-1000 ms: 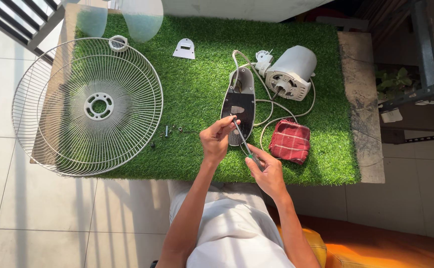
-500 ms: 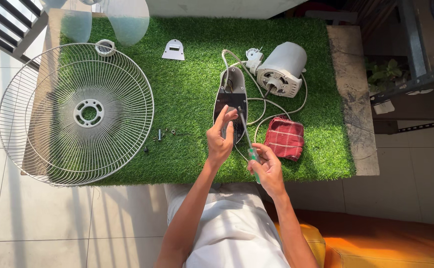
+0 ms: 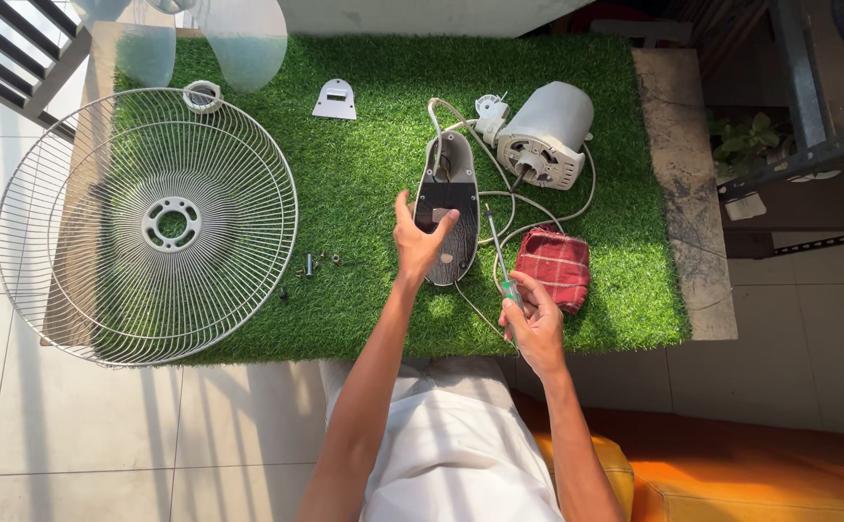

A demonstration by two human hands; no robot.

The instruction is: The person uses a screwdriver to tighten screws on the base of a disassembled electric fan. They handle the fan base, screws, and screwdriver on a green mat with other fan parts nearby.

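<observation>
Green artificial turf mat covers a low counter, with pale floor tiles around it. Left hand reaches forward, fingers spread open, resting on the near end of a dark oval fan housing part lying flat at mid-mat. Right hand is closed around the handle of a thin screwdriver, shaft pointing away from the person, tip just beside the housing. White fan motor sits behind the housing, joined by loose white cable. Red checked cloth lies just right of the screwdriver. Wire fan guard overhangs the mat's left edge. Small screws lie between guard and housing. Small white bracket at far edge.
</observation>
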